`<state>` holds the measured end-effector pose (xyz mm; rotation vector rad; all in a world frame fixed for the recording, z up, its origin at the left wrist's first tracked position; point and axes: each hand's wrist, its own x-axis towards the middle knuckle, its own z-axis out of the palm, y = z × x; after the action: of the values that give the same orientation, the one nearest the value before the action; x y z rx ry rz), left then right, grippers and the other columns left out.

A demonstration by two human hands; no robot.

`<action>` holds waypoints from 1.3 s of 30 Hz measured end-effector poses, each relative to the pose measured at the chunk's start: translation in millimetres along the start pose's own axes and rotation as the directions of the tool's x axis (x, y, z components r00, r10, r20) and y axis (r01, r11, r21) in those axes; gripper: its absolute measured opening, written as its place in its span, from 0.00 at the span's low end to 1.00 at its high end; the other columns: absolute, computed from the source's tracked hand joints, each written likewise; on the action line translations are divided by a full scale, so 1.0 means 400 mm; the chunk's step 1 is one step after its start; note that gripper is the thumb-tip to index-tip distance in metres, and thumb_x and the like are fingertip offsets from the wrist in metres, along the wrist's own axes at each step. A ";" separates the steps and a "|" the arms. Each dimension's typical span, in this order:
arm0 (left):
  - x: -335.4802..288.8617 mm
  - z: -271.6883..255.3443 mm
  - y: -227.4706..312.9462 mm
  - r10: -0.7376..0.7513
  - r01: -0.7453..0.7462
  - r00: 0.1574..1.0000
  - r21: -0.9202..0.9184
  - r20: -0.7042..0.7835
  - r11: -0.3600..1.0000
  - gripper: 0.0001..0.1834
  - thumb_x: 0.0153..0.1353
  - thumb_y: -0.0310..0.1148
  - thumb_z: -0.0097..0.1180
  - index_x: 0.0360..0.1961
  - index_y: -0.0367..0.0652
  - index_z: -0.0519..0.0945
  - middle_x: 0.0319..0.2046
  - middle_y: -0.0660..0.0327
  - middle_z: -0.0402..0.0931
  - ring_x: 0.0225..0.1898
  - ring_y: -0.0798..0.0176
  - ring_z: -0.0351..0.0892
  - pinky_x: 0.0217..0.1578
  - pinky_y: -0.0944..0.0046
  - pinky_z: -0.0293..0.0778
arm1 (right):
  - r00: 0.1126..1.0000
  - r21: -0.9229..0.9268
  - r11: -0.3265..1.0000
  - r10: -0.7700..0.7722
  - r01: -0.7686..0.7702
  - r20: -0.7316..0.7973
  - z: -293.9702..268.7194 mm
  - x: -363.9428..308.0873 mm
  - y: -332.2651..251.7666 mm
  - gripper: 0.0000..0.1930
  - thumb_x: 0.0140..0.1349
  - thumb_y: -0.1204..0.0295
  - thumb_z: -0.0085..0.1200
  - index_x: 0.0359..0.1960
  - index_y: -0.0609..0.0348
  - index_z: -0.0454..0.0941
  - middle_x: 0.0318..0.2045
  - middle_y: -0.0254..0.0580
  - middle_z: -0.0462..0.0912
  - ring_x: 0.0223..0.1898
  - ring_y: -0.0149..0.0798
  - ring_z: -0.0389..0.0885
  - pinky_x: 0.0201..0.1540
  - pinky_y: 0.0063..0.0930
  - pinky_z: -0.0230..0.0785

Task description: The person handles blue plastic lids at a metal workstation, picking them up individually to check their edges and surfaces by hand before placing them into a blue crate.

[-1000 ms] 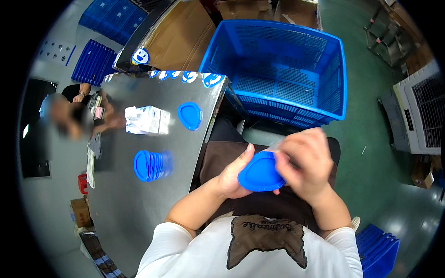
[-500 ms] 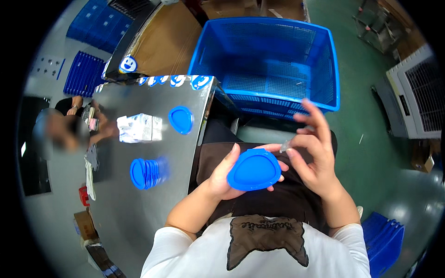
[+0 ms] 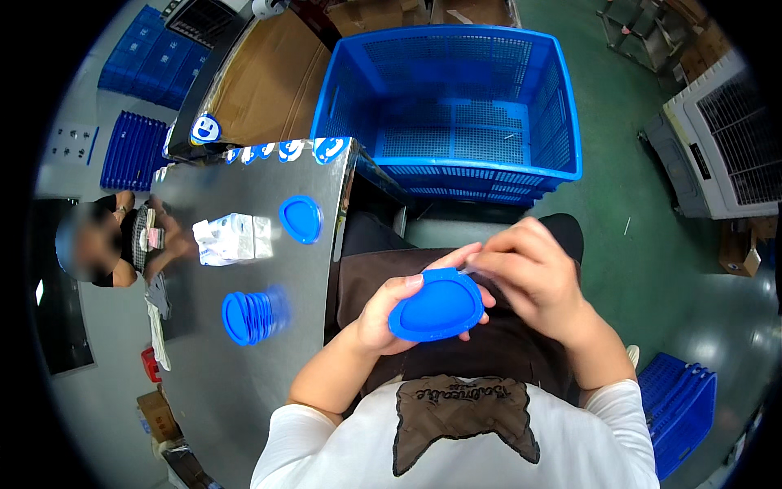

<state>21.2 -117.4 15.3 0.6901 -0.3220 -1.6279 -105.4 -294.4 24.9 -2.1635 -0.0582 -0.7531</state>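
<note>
My left hand (image 3: 378,319) holds a blue plastic lid-like piece (image 3: 437,306), rounded and roughly triangular, over my lap. The thumb lies along its edge and the other fingers support it from behind. My right hand (image 3: 533,277) is closed in a pinch at the piece's upper right edge, on a small translucent scrap (image 3: 467,270) mostly covered by the fingers. On the metal table to the left lies a similar blue piece (image 3: 300,219). A row of several more, stacked on edge (image 3: 238,319), stands nearer to me.
A white crumpled packet (image 3: 228,240) lies on the table (image 3: 285,383). Ahead is a large blue plastic crate (image 3: 456,173), with cardboard beside it. Blue baskets (image 3: 680,416) stand at lower right, and a grey-white air cooler (image 3: 717,147) at right. Another person sits across the table.
My right hand has moved left and down, from beside the blue piece to its upper edge, bringing the translucent scrap against it. My head view has shifted slightly.
</note>
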 end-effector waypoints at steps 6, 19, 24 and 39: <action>-0.011 0.003 0.004 -0.031 0.031 0.999 -0.059 0.011 0.998 0.48 0.60 0.58 0.44 0.74 0.43 0.43 0.56 0.41 0.70 0.53 0.48 0.75 0.48 0.56 0.75 | 0.991 -0.045 0.997 0.062 -0.067 -0.117 -0.034 -0.015 0.000 0.13 0.46 0.83 0.62 0.36 0.61 0.82 0.32 0.42 0.79 0.32 0.43 0.76 0.34 0.32 0.70; -0.024 -0.002 0.009 -0.021 0.020 1.000 -0.080 -0.008 0.997 0.50 0.56 0.56 0.48 0.73 0.43 0.44 0.55 0.39 0.70 0.53 0.45 0.75 0.47 0.54 0.76 | 0.989 -0.059 0.993 0.094 -0.101 -0.111 -0.061 -0.033 0.017 0.13 0.46 0.81 0.64 0.36 0.59 0.81 0.33 0.43 0.80 0.31 0.44 0.77 0.33 0.32 0.70; -0.017 0.006 0.009 -0.046 0.045 0.999 -0.087 -0.010 0.995 0.51 0.55 0.55 0.49 0.73 0.43 0.44 0.55 0.39 0.70 0.53 0.44 0.75 0.47 0.53 0.76 | 0.996 0.049 0.998 -0.034 0.030 0.085 0.005 -0.026 -0.019 0.16 0.42 0.81 0.63 0.37 0.60 0.81 0.33 0.42 0.78 0.34 0.44 0.76 0.34 0.33 0.71; -0.033 0.000 0.015 -0.048 0.048 0.999 -0.041 0.007 0.998 0.50 0.56 0.57 0.48 0.74 0.44 0.44 0.56 0.40 0.69 0.53 0.46 0.75 0.47 0.54 0.76 | 0.993 -0.126 0.990 -0.074 0.062 -0.093 -0.048 -0.008 -0.005 0.16 0.40 0.80 0.61 0.36 0.60 0.81 0.31 0.41 0.78 0.31 0.43 0.75 0.32 0.32 0.70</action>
<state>26.7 -105.9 22.0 0.6664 -0.2770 -1.6780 -118.3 -306.3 34.0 -2.2468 -0.0367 -0.9218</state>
